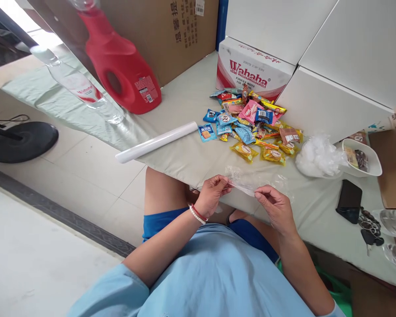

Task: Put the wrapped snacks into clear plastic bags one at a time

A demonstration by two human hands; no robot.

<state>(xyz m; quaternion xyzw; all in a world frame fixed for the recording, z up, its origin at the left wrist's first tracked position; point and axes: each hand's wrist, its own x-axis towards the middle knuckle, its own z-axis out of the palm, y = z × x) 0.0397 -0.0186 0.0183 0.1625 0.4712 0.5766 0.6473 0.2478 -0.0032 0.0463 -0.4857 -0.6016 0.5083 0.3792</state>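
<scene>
Both hands work at the near edge of the table (185,167), which is covered with a pale cloth. The left hand (213,193) pinches one end of a clear plastic bag (251,180) between thumb and fingertips; the right hand (275,207) pinches the other end in the same manner, so the bag is stretched between the two hands, its upper part lying on the cloth. A bead bracelet (197,215) sits on the left wrist. Beyond the bag lies a pile of wrapped snacks (251,127), well apart from the hands. Left of the pile lies a white roll (156,141). Right of the pile are a crumpled heap of clear bags (318,156) and, touching it, a white bowl (363,158). A dark phone (349,201) and a bunch of keys (369,226) lie near the right forearm. At the far edge stand a red jug (122,66), a water bottle (82,88) and a Wahaha carton (251,70)
</scene>
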